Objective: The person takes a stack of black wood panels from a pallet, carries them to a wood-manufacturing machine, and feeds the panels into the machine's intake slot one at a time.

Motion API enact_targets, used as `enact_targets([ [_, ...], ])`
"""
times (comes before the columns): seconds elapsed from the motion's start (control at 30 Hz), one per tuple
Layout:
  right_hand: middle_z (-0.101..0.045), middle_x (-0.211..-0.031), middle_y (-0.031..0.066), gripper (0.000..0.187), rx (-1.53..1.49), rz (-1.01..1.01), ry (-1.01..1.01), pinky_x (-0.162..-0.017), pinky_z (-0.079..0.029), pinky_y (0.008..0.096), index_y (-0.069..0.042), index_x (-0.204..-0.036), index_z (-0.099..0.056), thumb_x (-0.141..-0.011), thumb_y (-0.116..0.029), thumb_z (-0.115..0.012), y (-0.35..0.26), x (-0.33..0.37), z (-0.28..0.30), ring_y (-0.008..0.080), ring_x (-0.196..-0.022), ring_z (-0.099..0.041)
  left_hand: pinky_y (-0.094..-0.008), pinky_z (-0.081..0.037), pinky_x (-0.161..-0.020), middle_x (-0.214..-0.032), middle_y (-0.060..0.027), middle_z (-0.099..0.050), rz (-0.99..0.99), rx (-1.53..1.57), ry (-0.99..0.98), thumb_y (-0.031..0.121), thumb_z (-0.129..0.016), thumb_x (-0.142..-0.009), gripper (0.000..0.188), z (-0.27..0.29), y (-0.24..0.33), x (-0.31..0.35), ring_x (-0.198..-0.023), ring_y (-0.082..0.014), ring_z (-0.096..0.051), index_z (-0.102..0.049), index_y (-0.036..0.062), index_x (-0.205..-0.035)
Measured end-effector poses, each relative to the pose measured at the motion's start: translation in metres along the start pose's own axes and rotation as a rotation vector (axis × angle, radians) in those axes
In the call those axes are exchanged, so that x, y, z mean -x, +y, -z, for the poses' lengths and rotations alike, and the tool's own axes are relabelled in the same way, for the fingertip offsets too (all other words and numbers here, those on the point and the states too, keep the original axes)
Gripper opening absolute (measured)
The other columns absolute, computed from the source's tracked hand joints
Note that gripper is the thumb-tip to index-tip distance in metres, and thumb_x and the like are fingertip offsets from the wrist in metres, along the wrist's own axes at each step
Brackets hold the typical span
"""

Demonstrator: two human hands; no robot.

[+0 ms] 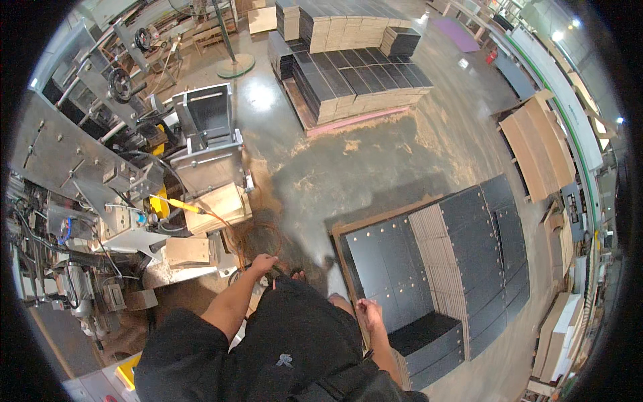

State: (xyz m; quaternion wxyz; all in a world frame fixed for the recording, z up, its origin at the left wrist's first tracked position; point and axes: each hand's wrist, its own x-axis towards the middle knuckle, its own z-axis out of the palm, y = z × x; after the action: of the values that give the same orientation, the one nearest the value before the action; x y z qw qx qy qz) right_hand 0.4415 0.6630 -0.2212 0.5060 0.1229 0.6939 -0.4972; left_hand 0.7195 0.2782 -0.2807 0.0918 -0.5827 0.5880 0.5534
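My left hand (264,262) is in front of my body on the left, its fingers curled closed with nothing visible in them. It is nearest the machine side, close to an orange cable (262,231) on the floor. My right hand (370,311) hangs loosely closed at the left edge of a low stack of dark panels (385,258). No object shows in its fingers, and I cannot tell whether it touches the stack. Round light dots run along the panels, and a band of edge-on boards (434,251) stands between them.
A metal machine (74,154) with handwheels, hoses and a motor fills the left. Light wooden pieces (218,208) lie on it beside a yellow-handled tool (182,205). A pallet of dark-topped boards (355,77) stands farther off. Brown sheets (539,147) are on the right.
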Motion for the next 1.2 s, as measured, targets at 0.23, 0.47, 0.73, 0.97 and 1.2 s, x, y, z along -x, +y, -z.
enact_targets([
  [0.23, -0.07, -0.085, 0.0058, 0.016, 0.301, 0.07, -0.086, -0.074, -0.049, 0.0397, -0.007, -0.1, -0.068, -0.089, -0.013, -0.058, -0.137, -0.058, -0.067, 0.0169, -0.081, -0.068, -0.0422, -0.045, -0.077, -0.099, -0.0047, -0.063, 0.212, 0.481, 0.037, 0.039, -0.062, -0.097, 0.035, 0.022, 0.02, -0.011, -0.092, -0.0187, -0.06, -0.063, 0.0081, -0.113],
  [0.47, -0.067, -0.082, 0.0074, 0.02, 0.547, -0.012, -0.243, -0.067, -0.051, 0.037, -0.004, -0.098, -0.066, -0.085, -0.018, -0.062, -0.19, -0.183, -0.13, 0.0188, -0.074, -0.066, -0.0367, -0.051, -0.068, -0.082, -0.0093, -0.07, -0.023, 0.146, 0.07, 0.046, -0.066, -0.092, 0.045, 0.037, 0.031, -0.072, -0.075, -0.0174, -0.063, -0.074, 0.0021, -0.097],
  [0.73, -0.066, -0.08, 0.0076, 0.02, 0.468, -0.106, -0.055, -0.065, -0.046, 0.041, -0.011, -0.1, -0.064, -0.09, -0.027, -0.059, -0.287, -0.294, -0.166, 0.0223, -0.07, -0.062, -0.0469, -0.05, -0.084, -0.092, -0.0176, -0.072, -0.105, -0.06, 0.248, 0.051, -0.059, -0.092, 0.053, 0.103, 0.203, -0.14, -0.093, -0.0344, -0.068, -0.074, 0.0007, -0.101],
  [0.97, -0.064, -0.072, 0.0059, 0.013, 0.259, -0.052, -0.191, -0.045, -0.043, 0.033, -0.009, -0.1, -0.061, -0.092, -0.018, -0.057, -0.375, -0.328, -0.156, 0.0197, -0.058, -0.062, -0.0445, -0.051, -0.084, -0.102, -0.0205, -0.071, -0.245, 0.071, 0.261, 0.044, -0.062, -0.09, 0.046, 0.114, 0.358, -0.238, -0.094, -0.0339, -0.067, -0.074, 0.0004, -0.098],
  [1.2, -0.064, -0.075, 0.0099, 0.015, 0.103, -0.034, -0.079, -0.051, -0.05, 0.0325, -0.004, -0.097, -0.064, -0.09, -0.017, -0.062, -0.405, -0.38, -0.143, 0.0214, -0.062, -0.064, -0.0419, -0.053, -0.068, -0.082, -0.0164, -0.07, -0.033, 0.122, 0.13, 0.034, -0.06, -0.096, 0.042, 0.128, 0.419, -0.286, -0.071, -0.0265, -0.069, -0.07, -0.006, -0.101],
])
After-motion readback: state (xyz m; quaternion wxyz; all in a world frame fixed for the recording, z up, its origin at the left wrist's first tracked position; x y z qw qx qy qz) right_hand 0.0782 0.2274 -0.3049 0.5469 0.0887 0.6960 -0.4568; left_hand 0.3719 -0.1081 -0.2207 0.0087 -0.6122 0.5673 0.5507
